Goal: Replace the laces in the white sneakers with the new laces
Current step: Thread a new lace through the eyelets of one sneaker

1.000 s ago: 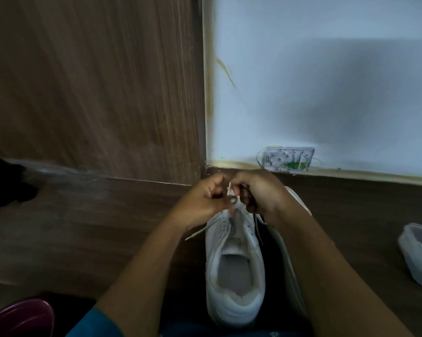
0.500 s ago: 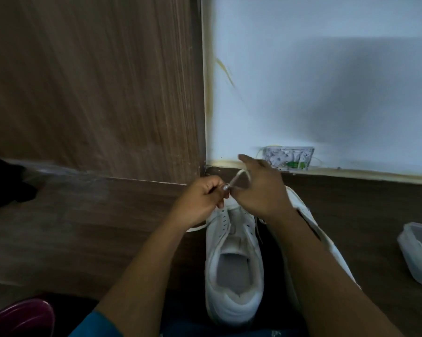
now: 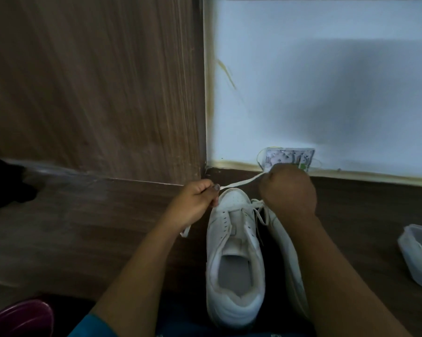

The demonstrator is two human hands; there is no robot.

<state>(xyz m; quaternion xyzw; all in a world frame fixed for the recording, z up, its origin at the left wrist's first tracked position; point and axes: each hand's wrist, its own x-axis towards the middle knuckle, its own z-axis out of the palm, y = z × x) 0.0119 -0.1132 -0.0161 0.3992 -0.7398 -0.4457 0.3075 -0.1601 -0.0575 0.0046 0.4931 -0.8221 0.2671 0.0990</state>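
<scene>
I see the white sneaker on the wooden bench, toe pointing away from me, with the second sneaker just beside it on the right. A white lace runs taut above the toe. My left hand pinches one stretch of it and my right hand is fisted round the other. A clear tub sits well apart, right.

The sneaker in front of you looks like smooth, matt white leather, with small punched holes along its side. Your lace is flat woven cloth. The table shows dark wood grain with a dull sheen. At 3 o'clock sits a cloudy plastic tub; at 7 o'clock, a glossy maroon object.
</scene>
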